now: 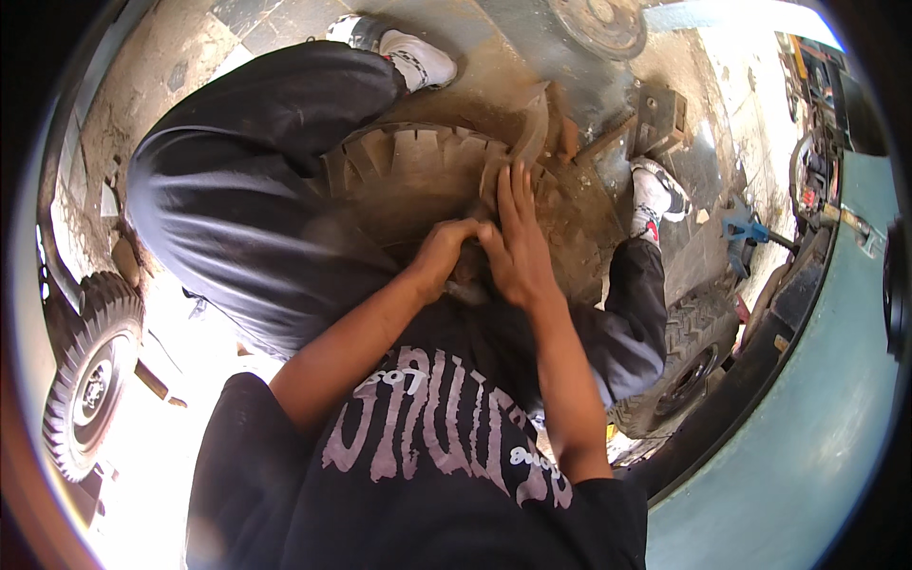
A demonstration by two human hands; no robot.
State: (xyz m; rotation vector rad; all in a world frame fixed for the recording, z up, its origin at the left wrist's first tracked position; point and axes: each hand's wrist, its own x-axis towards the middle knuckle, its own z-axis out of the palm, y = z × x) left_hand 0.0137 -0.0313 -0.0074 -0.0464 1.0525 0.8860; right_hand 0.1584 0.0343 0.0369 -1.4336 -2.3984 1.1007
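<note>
A large dusty tyre with chunky tread lugs lies between my knees. My left hand is curled tight around a dark object at the tyre's inner edge; what it is cannot be made out. Beside it, my right hand lies flat with fingers stretched forward, pressing on the tyre's brown rubber. A strip of rubber sticks up from the tread just beyond my fingertips. My black trousers and white shoes frame the tyre on both sides.
A small wheel with a knobbly tyre stands at the left. Another treaded tyre lies at the right beside a teal vehicle panel. A metal disc, a metal block and a blue tool rest on the dirty floor.
</note>
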